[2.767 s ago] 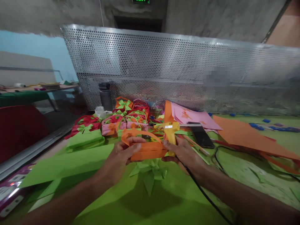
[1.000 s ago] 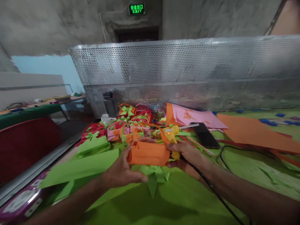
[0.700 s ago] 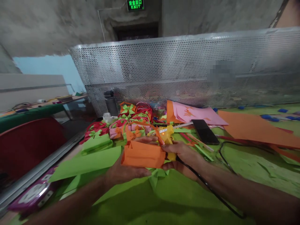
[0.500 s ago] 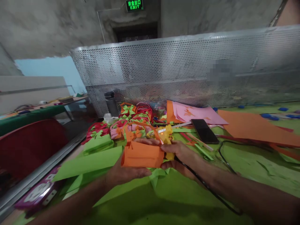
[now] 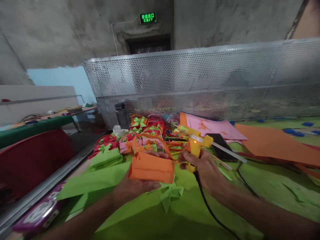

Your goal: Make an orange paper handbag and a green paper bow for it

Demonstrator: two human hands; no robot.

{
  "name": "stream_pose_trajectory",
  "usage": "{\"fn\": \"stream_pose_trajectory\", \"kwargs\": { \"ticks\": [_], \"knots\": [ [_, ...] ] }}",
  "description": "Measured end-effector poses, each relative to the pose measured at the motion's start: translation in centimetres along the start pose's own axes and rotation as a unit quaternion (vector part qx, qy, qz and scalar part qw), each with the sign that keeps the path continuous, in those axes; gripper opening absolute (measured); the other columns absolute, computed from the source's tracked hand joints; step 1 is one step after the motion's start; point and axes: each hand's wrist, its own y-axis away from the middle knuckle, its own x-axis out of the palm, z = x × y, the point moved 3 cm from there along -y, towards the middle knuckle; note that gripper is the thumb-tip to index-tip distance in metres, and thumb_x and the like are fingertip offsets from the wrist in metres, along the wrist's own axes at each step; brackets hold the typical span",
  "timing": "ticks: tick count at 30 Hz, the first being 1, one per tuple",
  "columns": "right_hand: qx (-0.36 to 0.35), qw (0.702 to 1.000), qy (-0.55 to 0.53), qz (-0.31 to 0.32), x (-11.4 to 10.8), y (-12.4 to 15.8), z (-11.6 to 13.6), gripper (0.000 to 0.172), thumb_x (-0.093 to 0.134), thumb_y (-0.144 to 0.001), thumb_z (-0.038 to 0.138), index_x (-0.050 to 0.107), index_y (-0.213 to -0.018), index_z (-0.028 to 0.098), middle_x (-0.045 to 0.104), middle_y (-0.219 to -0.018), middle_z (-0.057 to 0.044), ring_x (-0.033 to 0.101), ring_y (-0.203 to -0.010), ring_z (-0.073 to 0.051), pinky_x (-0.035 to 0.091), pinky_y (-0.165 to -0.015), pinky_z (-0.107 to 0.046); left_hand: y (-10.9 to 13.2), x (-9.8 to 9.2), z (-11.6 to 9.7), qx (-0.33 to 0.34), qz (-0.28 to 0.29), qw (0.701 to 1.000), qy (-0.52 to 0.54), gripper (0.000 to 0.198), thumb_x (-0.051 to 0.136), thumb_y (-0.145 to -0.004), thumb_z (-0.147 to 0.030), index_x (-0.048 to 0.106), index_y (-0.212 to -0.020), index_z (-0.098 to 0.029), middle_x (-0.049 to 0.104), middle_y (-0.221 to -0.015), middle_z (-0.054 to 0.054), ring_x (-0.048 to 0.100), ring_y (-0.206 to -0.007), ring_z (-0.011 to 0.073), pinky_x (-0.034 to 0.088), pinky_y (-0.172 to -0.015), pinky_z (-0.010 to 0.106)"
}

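Observation:
My left hand (image 5: 135, 187) holds a small orange paper bag (image 5: 151, 168) with a looped handle, its fingers behind the bag and the thumb along its lower edge. My right hand (image 5: 203, 166) is wrapped round the grip of a yellow glue gun (image 5: 196, 145), just right of the bag. The gun's nozzle points left, an orange light glows on its body, and a clear glue stick (image 5: 228, 151) sticks out of its back. Below the bag lies a green paper bow (image 5: 171, 193) on the green table surface.
Finished red, pink and orange bags (image 5: 140, 128) crowd the back near a dark bottle (image 5: 121, 116). A black phone (image 5: 221, 150), pink sheets (image 5: 212, 126) and orange paper (image 5: 277, 141) lie rightward. A purple case (image 5: 41, 211) sits left; the gun's black cable (image 5: 208, 208) runs forward.
My right hand has moved off the bag's right side and raised the glue gun, turning it into clear view. The bag stays in my left hand, and the green bow is more visible.

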Motion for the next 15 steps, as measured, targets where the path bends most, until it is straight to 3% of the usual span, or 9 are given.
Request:
{"fn": "stream_pose_trajectory", "kwargs": {
  "ticks": [3,7,11,15],
  "knots": [
    [0.006,0.999,0.024,0.027,-0.1,0.1,0.6,0.019,0.059,-0.078,0.035,0.058,-0.084,0.017,0.057,-0.065,0.000,0.052,-0.063,-0.014,0.047,-0.052,-0.023,0.1,-1.3,0.7,-0.013,-0.030,0.998,-0.044,0.049,0.072,-0.065,-0.030,0.056,-0.111,-0.025,0.060,-0.117,0.006,0.044,-0.120,0.0297,0.030,-0.103,0.046],
    [0.051,0.992,0.090,0.069,0.7,1.1,1.5,0.027,0.059,-0.076,0.043,0.059,-0.088,0.019,0.056,-0.078,-0.002,0.052,-0.065,-0.014,0.048,-0.047,-0.023,0.1,-2.8,1.1,-0.045,-0.065,0.993,-0.083,0.044,0.070,-0.066,-0.031,0.059,-0.107,-0.021,0.064,-0.110,0.008,0.049,-0.114,0.0297,0.034,-0.101,0.047],
    [0.005,0.979,0.151,0.139,1.2,1.9,2.4,0.026,0.055,-0.079,0.043,0.061,-0.087,0.019,0.057,-0.078,-0.002,0.052,-0.058,-0.013,0.049,-0.054,-0.026,-0.2,-3.1,0.5,-0.021,-0.061,0.994,-0.084,0.042,0.067,-0.069,-0.030,0.059,-0.109,-0.022,0.063,-0.112,0.007,0.050,-0.113,0.0281,0.036,-0.099,0.044],
    [-0.024,0.965,0.209,0.153,0.7,1.8,2.5,0.026,0.050,-0.082,0.043,0.062,-0.088,0.021,0.060,-0.081,-0.005,0.056,-0.067,-0.017,0.050,-0.056,-0.027,-0.6,-3.2,-0.2,-0.009,-0.075,0.993,-0.086,0.041,0.066,-0.069,-0.028,0.059,-0.109,-0.024,0.063,-0.113,0.007,0.052,-0.111,0.0282,0.036,-0.098,0.045]
  ]
}}
